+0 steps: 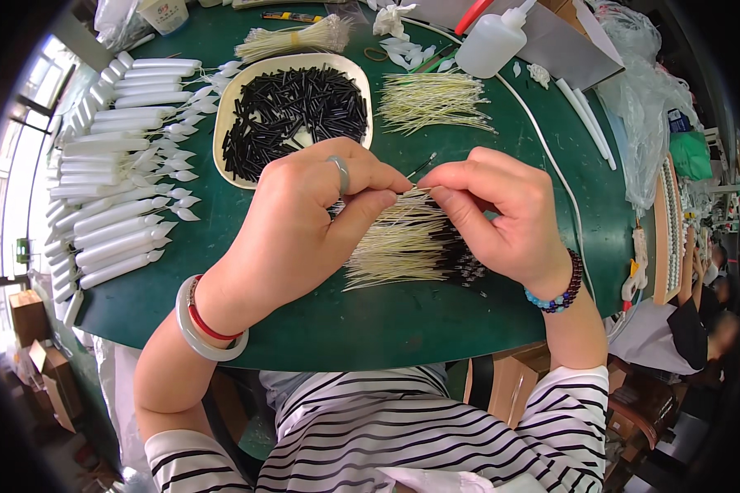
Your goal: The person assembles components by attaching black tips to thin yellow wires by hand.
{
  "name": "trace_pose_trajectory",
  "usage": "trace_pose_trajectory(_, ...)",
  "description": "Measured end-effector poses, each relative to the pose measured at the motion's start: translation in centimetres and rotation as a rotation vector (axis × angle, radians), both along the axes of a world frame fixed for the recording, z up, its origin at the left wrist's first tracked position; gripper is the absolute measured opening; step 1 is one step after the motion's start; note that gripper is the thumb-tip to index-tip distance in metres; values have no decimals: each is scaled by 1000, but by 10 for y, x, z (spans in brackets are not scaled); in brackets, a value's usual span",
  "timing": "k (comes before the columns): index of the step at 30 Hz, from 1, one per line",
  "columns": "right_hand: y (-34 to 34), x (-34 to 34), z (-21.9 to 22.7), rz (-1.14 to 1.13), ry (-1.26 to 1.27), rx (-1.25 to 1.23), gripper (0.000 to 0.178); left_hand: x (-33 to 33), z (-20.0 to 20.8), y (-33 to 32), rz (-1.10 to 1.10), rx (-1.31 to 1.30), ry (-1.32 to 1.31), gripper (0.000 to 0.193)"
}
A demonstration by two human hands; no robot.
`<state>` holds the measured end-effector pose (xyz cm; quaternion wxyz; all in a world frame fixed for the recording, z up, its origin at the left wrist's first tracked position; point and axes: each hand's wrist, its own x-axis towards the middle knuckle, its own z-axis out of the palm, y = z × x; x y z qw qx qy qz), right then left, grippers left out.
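Observation:
My left hand (pixel 308 214) and my right hand (pixel 501 205) meet over the table, thumb and forefinger pinched on each. A thin pale wire (pixel 416 187) runs between the fingertips, its ends mostly hidden by my fingers. Just beyond them, a short dark piece with a small tip (pixel 423 165) points up and away; whether it joins the wire I cannot tell. Beneath my hands lies a spread bundle of pale yellow wires (pixel 395 255), with black-sleeved ends (pixel 464 256) toward the right. Behind my left hand, a cream tray (pixel 220 148) holds many short black tubes (pixel 304 103).
White candle-shaped pieces with flame tips (pixel 123 205) lie in rows at left. More yellow wires (pixel 436 100) and a tied wire bundle (pixel 296 39) lie farther back. A white squeeze bottle (pixel 492 45) and white cable (pixel 543 135) stand right of centre.

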<state>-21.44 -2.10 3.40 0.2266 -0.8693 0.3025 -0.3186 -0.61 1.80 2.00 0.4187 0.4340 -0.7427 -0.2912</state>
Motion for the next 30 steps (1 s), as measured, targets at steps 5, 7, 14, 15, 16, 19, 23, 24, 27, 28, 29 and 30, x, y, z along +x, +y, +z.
trace_pose_trajectory(5,3,2,-2,18,44,-60,9,-2,0,1,14,-12,2,17)
trace_pose_trajectory(7,6,6,-6,25,84,-118,12,-6,1,3,20,-2,25,17)
trace_pose_trajectory(14,-8,-7,-10,121,178,34,21,-8,-6,1,122,-103,-10,22)
trace_pose_trajectory(15,-6,-2,-8,130,161,17,18,-9,-6,1,100,-210,-90,24)
trace_pose_trajectory(16,-4,2,-7,139,145,0,16,-9,-6,1,98,-210,-90,24)
trace_pose_trajectory(19,-1,5,-1,127,128,149,13,-9,-5,1,88,-319,-213,26)
trace_pose_trajectory(23,-4,-1,-7,97,50,28,14,-8,-7,1,86,-456,-254,30)
trace_pose_trajectory(24,-5,-1,-8,95,49,21,14,-8,-6,1,80,-477,-266,31)
trace_pose_trajectory(27,-4,0,-12,129,171,-74,16,-10,-6,0,20,-497,-263,31)
trace_pose_trajectory(28,-4,1,-12,129,170,-76,16,-11,-7,1,0,-492,-248,30)
trace_pose_trajectory(29,-4,2,-12,133,164,-65,15,-11,-6,2,0,-493,-249,30)
trace_pose_trajectory(30,-5,2,-12,133,159,-53,14,-11,-6,3,7,-466,-262,29)
